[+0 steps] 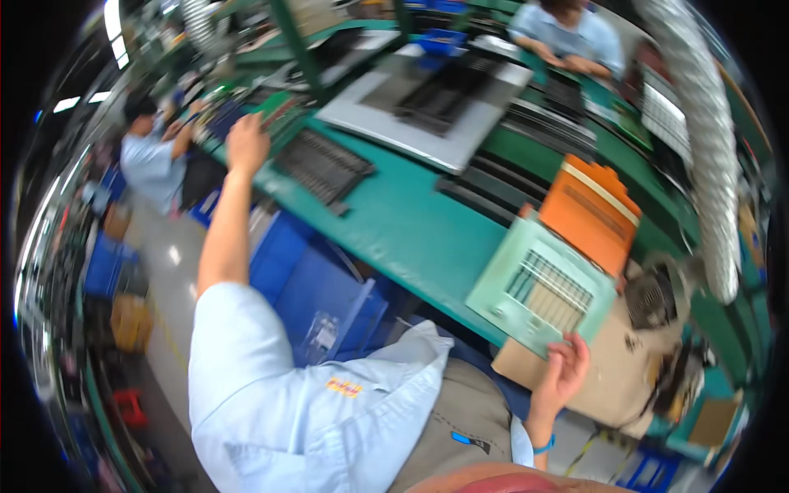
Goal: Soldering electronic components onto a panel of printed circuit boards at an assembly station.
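Note:
My left arm stretches out to the far left end of the green workbench (386, 222). My left hand (248, 146) is closed, with its fingers blurred, beside a green circuit board (281, 115); whether it grips that board is not clear. Just to the right of it, a dark slotted tray (323, 168) lies on the bench. My right hand (565, 366) is at the near edge of a pale green fixture (501, 283), fingers loosely bent and apart, fingertips at the rim. The fixture's orange lid (590, 215) is swung back, showing a slatted inside.
A large grey-white panel (353, 107) with black trays on it lies farther back. Black rails (485, 189) stand behind the fixture. A silver duct (699, 140) hangs at right. Blue bins (296, 271) stand below the bench. Co-workers sit at far left (154, 160) and across (575, 41).

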